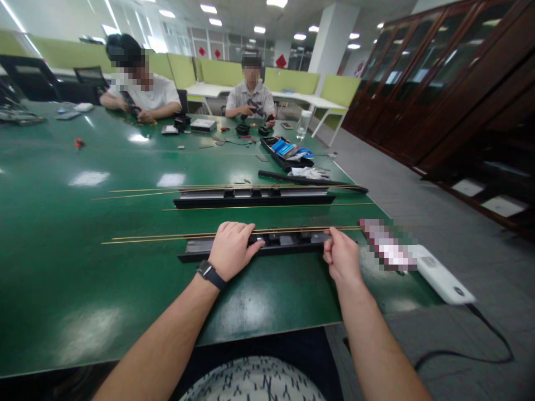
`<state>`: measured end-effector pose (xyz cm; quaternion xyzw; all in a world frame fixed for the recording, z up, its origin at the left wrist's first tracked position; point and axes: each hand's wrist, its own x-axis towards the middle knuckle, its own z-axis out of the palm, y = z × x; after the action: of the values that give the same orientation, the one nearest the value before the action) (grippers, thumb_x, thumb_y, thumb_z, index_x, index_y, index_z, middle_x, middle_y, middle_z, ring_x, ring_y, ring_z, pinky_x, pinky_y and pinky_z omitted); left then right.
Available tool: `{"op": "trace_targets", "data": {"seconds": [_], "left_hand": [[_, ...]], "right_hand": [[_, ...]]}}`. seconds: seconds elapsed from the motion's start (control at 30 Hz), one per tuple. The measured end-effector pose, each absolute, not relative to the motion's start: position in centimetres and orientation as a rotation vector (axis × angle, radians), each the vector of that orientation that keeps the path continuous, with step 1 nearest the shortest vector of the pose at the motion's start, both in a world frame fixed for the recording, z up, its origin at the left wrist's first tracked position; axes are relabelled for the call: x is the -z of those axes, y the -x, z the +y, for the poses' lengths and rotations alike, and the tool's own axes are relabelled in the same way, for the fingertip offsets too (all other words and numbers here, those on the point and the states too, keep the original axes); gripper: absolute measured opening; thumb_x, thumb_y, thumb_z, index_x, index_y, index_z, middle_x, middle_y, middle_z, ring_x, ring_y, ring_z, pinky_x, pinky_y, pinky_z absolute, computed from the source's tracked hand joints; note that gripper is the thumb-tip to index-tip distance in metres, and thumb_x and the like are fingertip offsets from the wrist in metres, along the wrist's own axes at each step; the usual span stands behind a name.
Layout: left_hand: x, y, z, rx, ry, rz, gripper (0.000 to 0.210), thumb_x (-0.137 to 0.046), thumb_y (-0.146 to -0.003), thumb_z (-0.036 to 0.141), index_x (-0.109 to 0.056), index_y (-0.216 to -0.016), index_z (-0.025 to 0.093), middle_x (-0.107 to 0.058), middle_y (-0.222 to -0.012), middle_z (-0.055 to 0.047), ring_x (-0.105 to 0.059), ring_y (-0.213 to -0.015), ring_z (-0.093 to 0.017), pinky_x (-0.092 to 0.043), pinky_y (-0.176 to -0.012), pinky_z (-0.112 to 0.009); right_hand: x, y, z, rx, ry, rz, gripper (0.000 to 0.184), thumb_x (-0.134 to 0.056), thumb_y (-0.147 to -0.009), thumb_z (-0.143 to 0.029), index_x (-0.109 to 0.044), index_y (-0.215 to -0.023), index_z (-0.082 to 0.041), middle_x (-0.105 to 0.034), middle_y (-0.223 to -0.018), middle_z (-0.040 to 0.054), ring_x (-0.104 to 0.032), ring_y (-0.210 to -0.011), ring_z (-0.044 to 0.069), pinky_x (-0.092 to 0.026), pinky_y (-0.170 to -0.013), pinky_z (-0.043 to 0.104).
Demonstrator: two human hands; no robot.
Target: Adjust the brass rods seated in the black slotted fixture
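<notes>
A long black channel bar (288, 246) with a grey inner strip lies crosswise on the green table before me. Two thin brass-coloured rods (154, 238) run along its far edge and stick out past it on the left. My left hand (232, 245), with a watch at its wrist, grips over the bar, thumb on the near side and fingers across the rods. At the bar's right end, my right hand (343, 255) has its fingers curled in, thumb and forefinger pinched at the rods. Its fingertips are partly hidden.
Beyond lies a second black channel bar (254, 200) with more thin rods. A pixelated red-edged object (387, 245) and a white corded device (445, 275) sit at the right edge. Two people work across the table, near a black tray (288, 162) of blue items.
</notes>
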<state>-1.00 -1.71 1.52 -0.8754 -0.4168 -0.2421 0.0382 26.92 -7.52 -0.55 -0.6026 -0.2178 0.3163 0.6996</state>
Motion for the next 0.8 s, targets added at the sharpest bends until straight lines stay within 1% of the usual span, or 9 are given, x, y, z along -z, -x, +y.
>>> {"op": "trace_targets", "data": {"seconds": [0.13, 0.4, 0.53, 0.63, 0.8], "left_hand": [[-1.63, 1.01, -1.70, 0.741, 2.692, -1.282, 0.040, -0.062, -0.096, 0.050, -0.069, -0.117, 0.017, -0.076, -0.108, -0.012, -0.068, -0.102, -0.030, -0.045, -0.092, -0.045], [-1.78, 0.98, -1.83, 0.723, 2.701, -1.293, 0.040, -0.062, -0.096, 0.051, -0.070, -0.117, 0.018, -0.076, -0.109, -0.011, -0.069, -0.101, -0.029, -0.045, -0.091, -0.044], [-1.81, 0.96, -1.82, 0.711, 2.709, -1.288, 0.040, -0.062, -0.097, 0.050, -0.069, -0.118, 0.018, -0.076, -0.110, -0.012, -0.069, -0.101, -0.029, -0.045, -0.091, -0.045], [-1.78, 0.96, -1.77, 0.707, 2.718, -1.282, 0.040, -0.061, -0.097, 0.050, -0.069, -0.118, 0.018, -0.076, -0.109, -0.011, -0.069, -0.101, -0.029, -0.045, -0.091, -0.045], [-1.62, 0.90, -1.74, 0.725, 2.716, -1.282, 0.046, -0.062, -0.096, 0.051, -0.065, -0.126, 0.016, -0.076, -0.110, -0.013, -0.068, -0.102, -0.030, -0.044, -0.091, -0.045]], "right_hand": [[0.49, -26.96, -7.47, -0.702, 1.351, -0.474, 0.032, -0.075, -0.080, -0.047, -0.063, -0.082, -0.017, -0.050, -0.043, -0.0069, -0.031, -0.026, 0.005, -0.019, -0.026, 0.016], [0.60, -27.01, -7.61, -0.752, 1.371, -0.541, 0.041, -0.081, -0.075, -0.052, -0.069, -0.083, -0.013, -0.051, -0.042, -0.0058, -0.031, -0.026, 0.004, -0.018, -0.025, 0.015], [0.62, -27.16, -7.61, -0.789, 1.354, -0.531, 0.041, -0.083, -0.072, -0.051, -0.071, -0.084, -0.013, -0.051, -0.043, -0.0058, -0.031, -0.026, 0.003, -0.018, -0.025, 0.015], [0.60, -27.19, -7.62, -0.793, 1.358, -0.545, 0.041, -0.083, -0.073, -0.050, -0.071, -0.085, -0.012, -0.052, -0.043, -0.0055, -0.031, -0.026, 0.003, -0.018, -0.025, 0.015], [0.57, -27.06, -7.65, -0.767, 1.370, -0.563, 0.039, -0.080, -0.075, -0.049, -0.071, -0.085, -0.012, -0.052, -0.043, -0.0052, -0.032, -0.026, 0.004, -0.018, -0.026, 0.015]]}}
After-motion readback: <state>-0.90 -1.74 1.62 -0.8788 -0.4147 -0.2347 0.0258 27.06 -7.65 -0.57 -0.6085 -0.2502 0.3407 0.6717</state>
